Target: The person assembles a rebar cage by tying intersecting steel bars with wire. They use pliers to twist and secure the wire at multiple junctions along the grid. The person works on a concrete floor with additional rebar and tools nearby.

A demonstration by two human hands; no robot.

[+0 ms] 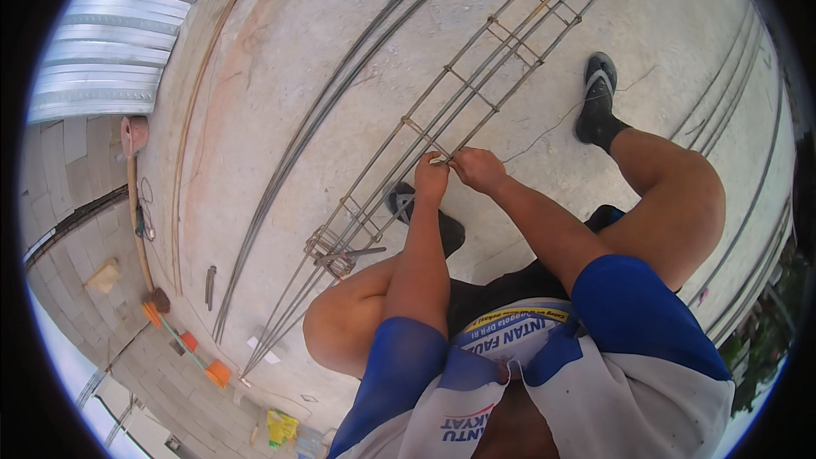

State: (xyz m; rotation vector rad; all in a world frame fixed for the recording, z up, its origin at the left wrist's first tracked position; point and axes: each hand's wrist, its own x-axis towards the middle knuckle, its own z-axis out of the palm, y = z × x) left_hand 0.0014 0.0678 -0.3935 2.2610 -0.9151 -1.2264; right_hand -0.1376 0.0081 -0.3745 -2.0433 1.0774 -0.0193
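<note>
A long rebar cage [496, 109] of steel bars and square stirrups runs from the far right toward my left knee. My left hand [431, 178] is closed, its fingertips pinching at a corner where a stirrup meets a long bar. Right beside it, my right hand [478, 169] is closed with its fingers at the same joint. A thin tie wire [551, 127] trails from behind my right hand toward my right foot; what the fingertips grip is mostly hidden. Dark pincers [357, 253] rest across the cage's near end, by several bunched stirrups [327, 257].
Long loose bars [316, 110] lie on the concrete left of the cage, more bars [738, 85] at the right. Corrugated metal sheeting [127, 25] stands at the far left. A long-handled tool [134, 195] and an orange piece [218, 373] lie along the block wall. My sandalled feet flank the cage.
</note>
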